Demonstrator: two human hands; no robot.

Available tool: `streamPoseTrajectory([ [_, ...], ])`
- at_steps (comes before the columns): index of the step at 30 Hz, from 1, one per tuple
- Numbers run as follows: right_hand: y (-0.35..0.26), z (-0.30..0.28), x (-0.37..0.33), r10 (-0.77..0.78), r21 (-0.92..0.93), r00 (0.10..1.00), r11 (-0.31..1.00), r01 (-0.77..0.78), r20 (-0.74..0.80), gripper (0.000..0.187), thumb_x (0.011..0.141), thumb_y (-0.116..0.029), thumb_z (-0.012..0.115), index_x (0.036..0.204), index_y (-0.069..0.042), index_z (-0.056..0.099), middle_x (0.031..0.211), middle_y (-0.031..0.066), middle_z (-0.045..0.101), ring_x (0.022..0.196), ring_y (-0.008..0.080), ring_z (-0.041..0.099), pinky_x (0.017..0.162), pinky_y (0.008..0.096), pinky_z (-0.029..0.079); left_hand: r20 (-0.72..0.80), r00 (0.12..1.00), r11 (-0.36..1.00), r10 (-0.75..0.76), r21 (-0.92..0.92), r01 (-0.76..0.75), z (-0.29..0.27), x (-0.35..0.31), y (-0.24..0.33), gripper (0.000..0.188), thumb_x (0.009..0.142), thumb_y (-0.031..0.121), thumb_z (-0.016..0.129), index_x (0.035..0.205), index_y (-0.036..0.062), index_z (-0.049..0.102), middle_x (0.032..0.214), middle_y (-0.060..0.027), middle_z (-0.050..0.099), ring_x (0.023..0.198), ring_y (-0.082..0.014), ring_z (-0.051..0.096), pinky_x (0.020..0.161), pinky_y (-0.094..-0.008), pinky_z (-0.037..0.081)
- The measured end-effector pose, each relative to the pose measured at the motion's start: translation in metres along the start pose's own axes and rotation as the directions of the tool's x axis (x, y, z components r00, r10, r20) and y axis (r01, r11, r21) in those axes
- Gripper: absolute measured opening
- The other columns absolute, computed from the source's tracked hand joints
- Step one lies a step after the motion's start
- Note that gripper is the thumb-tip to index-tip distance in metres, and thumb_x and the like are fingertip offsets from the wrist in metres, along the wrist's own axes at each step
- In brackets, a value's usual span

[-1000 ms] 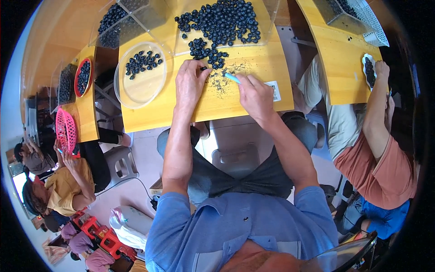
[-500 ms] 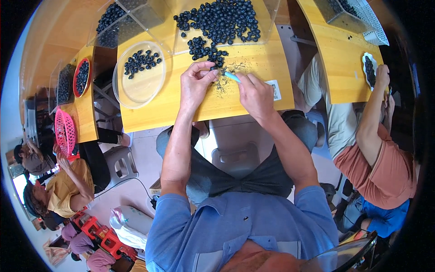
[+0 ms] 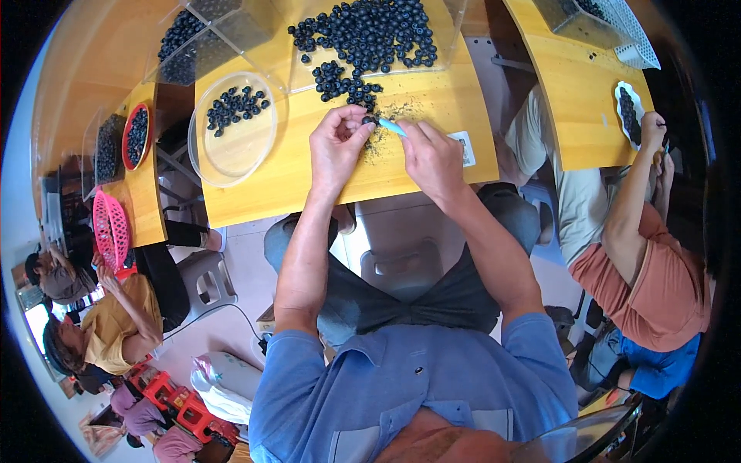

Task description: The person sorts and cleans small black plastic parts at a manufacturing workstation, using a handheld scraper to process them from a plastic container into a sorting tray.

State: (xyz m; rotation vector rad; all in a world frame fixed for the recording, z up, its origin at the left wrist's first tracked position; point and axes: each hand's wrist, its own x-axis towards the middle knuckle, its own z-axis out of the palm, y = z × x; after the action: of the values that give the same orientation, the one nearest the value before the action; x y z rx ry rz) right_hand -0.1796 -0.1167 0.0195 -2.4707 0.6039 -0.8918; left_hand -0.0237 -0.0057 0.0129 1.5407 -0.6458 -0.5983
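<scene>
My left hand [image 3: 337, 148] pinches one dark round bead [image 3: 369, 119] between thumb and fingertips, just above the table's surface. A slim light-blue handled tool [image 3: 394, 127] is gripped in my right hand [image 3: 434, 158], its tip against or very close to that bead; the tip is too small to make out. Beyond my fingers, loose dark beads [image 3: 332, 81] trail back to a big heap of beads [image 3: 370, 35] in a clear shallow tray. To the left, a round clear plastic dish [image 3: 231, 166] holds a smaller group of beads [image 3: 235, 108]. Fine dark crumbs [image 3: 378, 147] lie around my hands.
A small white printed card [image 3: 465, 149] lies right of my right hand. A clear divided box [image 3: 197, 46] with beads stands far left. Co-workers sit at neighbouring tables, with a red bowl [image 3: 137, 137], a pink basket [image 3: 110, 231] and a white dish [image 3: 629, 116].
The tabletop and its contents have shifted slightly left in view. Both hands keep their hold on the bead and the blue tool, with only small finger movements.
</scene>
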Motion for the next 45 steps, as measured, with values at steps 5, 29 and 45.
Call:
streamPoseTrajectory([
  [5, 0.001, 0.001, 0.0, -0.012, -0.023, 1.0, 1.0, 0.012, 0.002, 0.02, 0.091, -0.008, 0.072, 0.11, -0.006, 0.073, 0.084, 0.0087, 0.069, 0.073, 0.0283, 0.072, 0.061, 0.0418, 0.057, 0.006, 0.995, 0.989, 0.096, 0.109, -0.096, 0.001, -0.002, -0.003, 0.03, 0.091, -0.006, 0.077, 0.119, -0.0009, 0.07, 0.104, -0.0065, 0.074, 0.091, -0.0106, 0.07, 0.084, -0.0254, 0.059],
  [29, 0.002, 0.007, -0.002, -0.042, -0.024, 0.999, 0.999, 0.042, 0.006, 0.027, 0.088, -0.005, 0.074, 0.115, -0.007, 0.074, 0.082, 0.0085, 0.065, 0.069, 0.0302, 0.07, 0.06, 0.0421, 0.056, -0.011, 0.999, 0.999, 0.049, -0.016, -0.049, 0.002, -0.01, 0.002, 0.028, 0.092, -0.009, 0.075, 0.118, -0.0021, 0.066, 0.108, -0.0078, 0.073, 0.097, -0.013, 0.072, 0.088, -0.0259, 0.059],
  [45, 0.0, 0.004, 0.002, -0.033, -0.099, 0.999, 0.994, 0.035, 0.023, 0.021, 0.09, -0.005, 0.07, 0.111, -0.005, 0.072, 0.086, 0.008, 0.07, 0.074, 0.0265, 0.073, 0.06, 0.0393, 0.059, -0.016, 0.982, 0.983, 0.186, 0.012, -0.185, -0.007, -0.016, 0.01, 0.024, 0.091, -0.006, 0.076, 0.114, 0.001, 0.076, 0.113, -0.0055, 0.068, 0.097, -0.0103, 0.067, 0.083, -0.0235, 0.055],
])
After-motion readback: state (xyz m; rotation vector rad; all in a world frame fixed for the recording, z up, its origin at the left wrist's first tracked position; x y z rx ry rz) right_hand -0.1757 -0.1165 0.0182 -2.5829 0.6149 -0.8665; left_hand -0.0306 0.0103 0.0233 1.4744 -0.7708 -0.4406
